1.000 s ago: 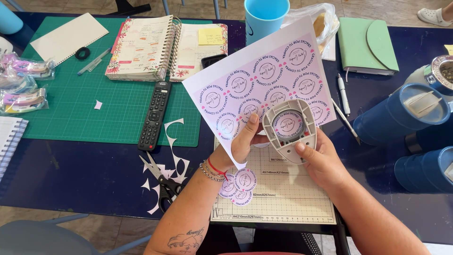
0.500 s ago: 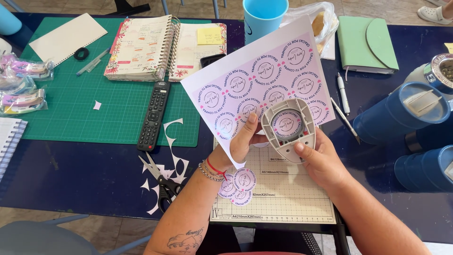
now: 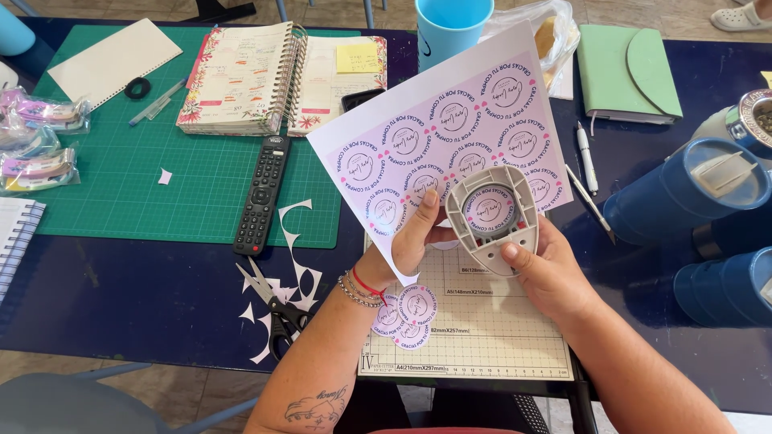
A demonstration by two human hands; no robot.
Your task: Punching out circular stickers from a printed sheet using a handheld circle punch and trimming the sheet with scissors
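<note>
Nearest, cut round stickers [image 3: 406, 315] lie on a pale gridded cutting mat [image 3: 490, 337]. Above them the left hand [image 3: 414, 237] pinches a printed sticker sheet [image 3: 446, 137], thumb on top, while the right hand [image 3: 547, 269] grips a grey circle punch [image 3: 492, 215] slid over the sheet's lower edge. Farther off, a remote control [image 3: 262, 193] lies on the table [image 3: 121, 281].
</note>
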